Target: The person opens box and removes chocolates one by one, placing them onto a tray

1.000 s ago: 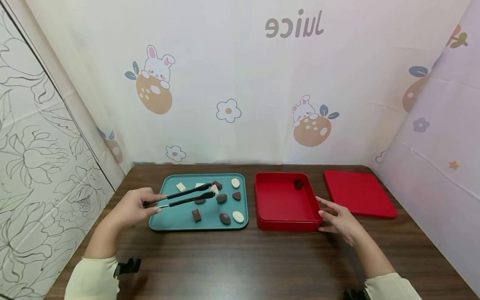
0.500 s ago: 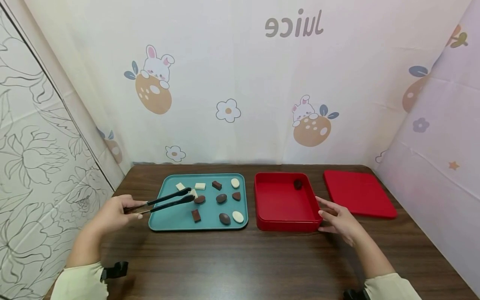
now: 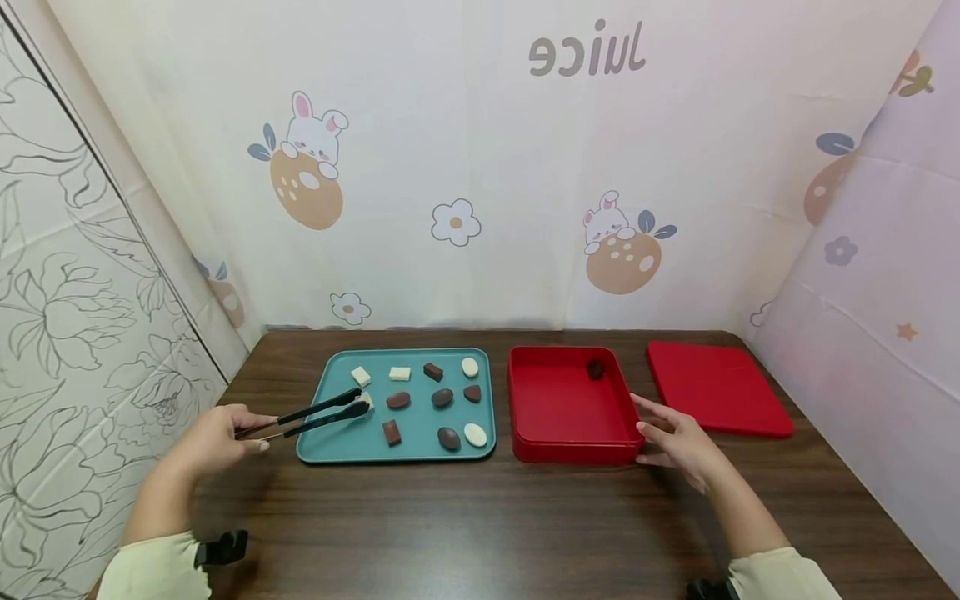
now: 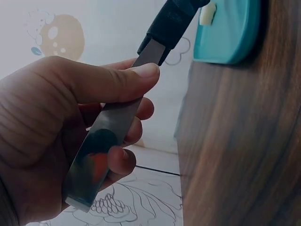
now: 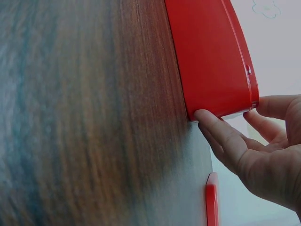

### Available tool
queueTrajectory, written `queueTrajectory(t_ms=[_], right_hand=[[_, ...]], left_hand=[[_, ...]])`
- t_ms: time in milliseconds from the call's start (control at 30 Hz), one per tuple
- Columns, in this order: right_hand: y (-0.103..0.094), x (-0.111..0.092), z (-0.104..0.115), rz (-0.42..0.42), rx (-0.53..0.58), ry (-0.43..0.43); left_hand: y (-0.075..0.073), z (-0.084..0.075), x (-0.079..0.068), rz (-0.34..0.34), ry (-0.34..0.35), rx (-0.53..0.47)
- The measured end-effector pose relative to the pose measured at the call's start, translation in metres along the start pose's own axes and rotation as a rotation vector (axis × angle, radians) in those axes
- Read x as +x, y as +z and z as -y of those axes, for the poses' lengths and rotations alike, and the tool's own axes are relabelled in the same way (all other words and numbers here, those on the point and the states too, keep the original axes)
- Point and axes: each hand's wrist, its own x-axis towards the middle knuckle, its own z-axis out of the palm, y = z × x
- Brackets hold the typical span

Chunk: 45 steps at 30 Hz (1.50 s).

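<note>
My left hand [image 3: 217, 442] holds black-tipped metal tongs [image 3: 318, 414] over the left end of the teal tray [image 3: 345, 450]. A small white chocolate piece [image 3: 366, 399] sits between the tong tips; whether it touches the tray I cannot tell. In the left wrist view, thumb and fingers grip the tongs' flat metal arm [image 4: 110, 120]. My right hand [image 3: 686, 446] touches the right side of the red box [image 3: 573, 451] near its front corner, with fingers extended. One dark chocolate [image 3: 595, 368] lies at the back right inside the box.
Several brown chocolates [image 3: 442, 398] and white ones [image 3: 400, 374] are spread over the tray. A flat red lid [image 3: 720, 387] lies right of the box, on the dark wooden table [image 3: 450, 525]. A printed curtain [image 3: 457, 275] stands behind the table.
My left hand has moved left and toward me with the tongs, and the white chocolate piece has travelled with the tips from the tray's middle to its left part. The right hand stays put.
</note>
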Motion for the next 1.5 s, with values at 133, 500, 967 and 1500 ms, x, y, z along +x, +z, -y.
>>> queueTrajectory(t_ms=[133,500,967,1500], right_hand=[[-0.001,0.0,-0.001,0.003,-0.006,-0.009],[-0.002,0.001,-0.002,-0.001,-0.011,-0.009],[0.0,0.0,-0.001,-0.003,-0.005,-0.002],[0.0,-0.001,-0.001,-0.007,0.004,-0.002]], left_hand=[[0.0,0.003,-0.001,-0.007,-0.017,0.018],[-0.001,0.008,-0.001,0.043,-0.079,-0.001],[-0.006,0.007,-0.008,0.062,-0.071,-0.058],[0.013,-0.016,-0.012,-0.027,0.018,-0.143]])
